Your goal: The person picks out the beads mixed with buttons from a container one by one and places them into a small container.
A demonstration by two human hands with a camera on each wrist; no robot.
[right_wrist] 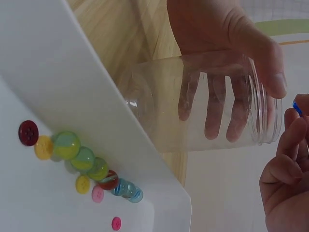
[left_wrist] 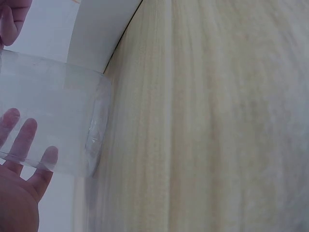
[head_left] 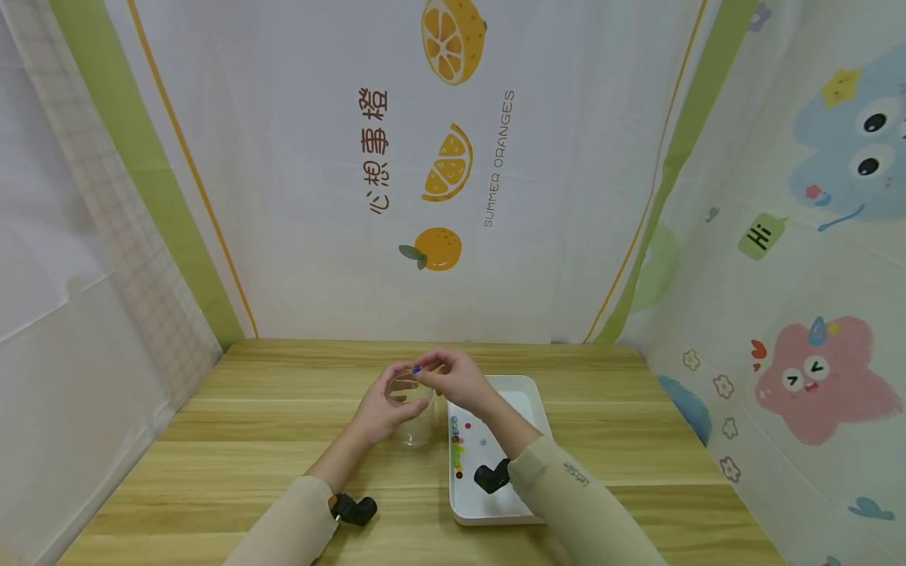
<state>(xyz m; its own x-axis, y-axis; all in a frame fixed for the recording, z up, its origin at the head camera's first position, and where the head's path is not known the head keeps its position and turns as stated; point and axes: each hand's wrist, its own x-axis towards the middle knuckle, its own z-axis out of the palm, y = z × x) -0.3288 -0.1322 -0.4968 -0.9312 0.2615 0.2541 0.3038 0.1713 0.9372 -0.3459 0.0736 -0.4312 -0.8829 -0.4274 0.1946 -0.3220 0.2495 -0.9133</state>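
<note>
A clear plastic jar [head_left: 410,431] with a threaded open mouth stands near the middle of the table. My left hand [head_left: 382,413] grips it near the top, fingers on the far side and thumb on the near side; those fingers show through the wall in the left wrist view. My right hand [head_left: 453,384] is at the mouth, pinching a small shiny blue piece [right_wrist: 296,107] between thumb and fingertip, just over the rim. The fingers hide most of this piece, so I cannot tell its kind. Only bare wall shows inside the jar [right_wrist: 161,108].
Right of the jar is a white tray [head_left: 495,509] with raised walls. Along its left side lie glass marbles [right_wrist: 66,145] in a row, with a dark red button [right_wrist: 28,133], a pink button [right_wrist: 97,194] and several others. Printed curtains [head_left: 297,236] hang behind the table [head_left: 283,377].
</note>
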